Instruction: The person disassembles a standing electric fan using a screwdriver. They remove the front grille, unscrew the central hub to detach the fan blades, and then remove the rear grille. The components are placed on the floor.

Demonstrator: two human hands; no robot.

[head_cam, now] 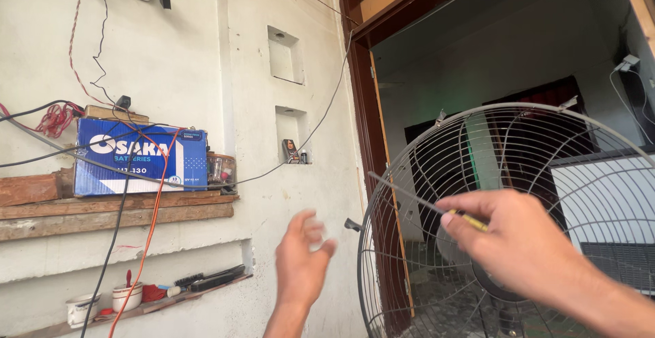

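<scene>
- Grey wire fan guard (546,174), round, with concentric rings and radial spokes: stands at the right of the view in front of a dark brown wooden door frame (361,140); taken as landmark for all entries below.
- Right hand (518,242): forearm enters from the lower right and reaches across the front of the guard; fingers pinched shut on a thin screwdriver with yellow handle and grey shaft (423,205), whose shaft points up and left over the guard's left rim.
- Left hand (303,256): raised left of the guard, wrist low, fingers up and loosely spread, blurred; holds nothing and touches nothing.
- Blue and white box-shaped battery (140,166): far left of the guard, on a rough wooden shelf (116,212), with red, orange and black wires over it.
- Lower shelf with white cups (102,304) and brushes: below the battery, left of the guard.
- Whitewashed plaster wall (205,72) with two small niches: left of the guard.
</scene>
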